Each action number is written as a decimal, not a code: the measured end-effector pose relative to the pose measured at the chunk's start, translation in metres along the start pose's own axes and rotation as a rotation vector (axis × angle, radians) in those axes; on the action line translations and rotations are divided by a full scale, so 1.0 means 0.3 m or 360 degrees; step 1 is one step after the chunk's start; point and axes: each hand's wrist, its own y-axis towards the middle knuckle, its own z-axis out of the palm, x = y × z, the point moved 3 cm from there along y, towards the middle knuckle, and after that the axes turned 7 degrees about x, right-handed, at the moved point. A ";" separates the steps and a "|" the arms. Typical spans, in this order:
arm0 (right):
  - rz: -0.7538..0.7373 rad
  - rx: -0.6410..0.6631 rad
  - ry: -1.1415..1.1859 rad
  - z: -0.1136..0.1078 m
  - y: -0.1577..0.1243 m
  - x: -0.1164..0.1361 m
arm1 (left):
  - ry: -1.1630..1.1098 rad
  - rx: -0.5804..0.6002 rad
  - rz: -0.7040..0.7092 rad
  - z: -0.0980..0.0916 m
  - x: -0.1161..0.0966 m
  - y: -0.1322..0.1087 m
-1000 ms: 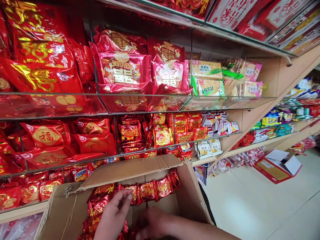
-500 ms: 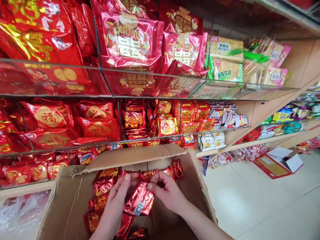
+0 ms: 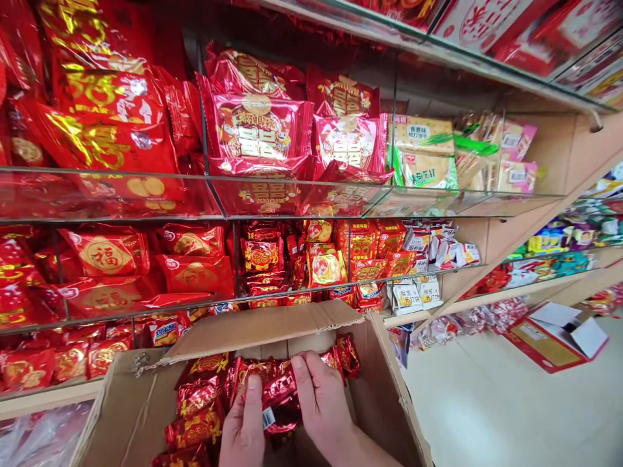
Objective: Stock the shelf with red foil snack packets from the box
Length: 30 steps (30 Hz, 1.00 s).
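Fingers [image 3: 254, 397] of the left hand [image 3: 242, 431] and right hand [image 3: 324, 408] are pinched on opposite sides of a red packet [image 3: 281, 391]. Beyond, shelves [image 3: 579, 149] are split by thin dividers [image 3: 236, 259], presumably so that different snacks stay sorted. A cardboard box [image 3: 141, 405] is set open in front of them, likely for easy reach. Inside it, small packets [image 3: 195, 428] are laid in rows, perhaps to save space. The pinched packet is held over the box, probably two-handed for control; on it, a pale label [image 3: 268, 418] is exposed.
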 end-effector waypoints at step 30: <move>-0.0289 -0.0229 0.0209 -0.075 -0.117 -0.029 | -0.0190 0.0767 -0.0040 0.010 -0.143 -0.025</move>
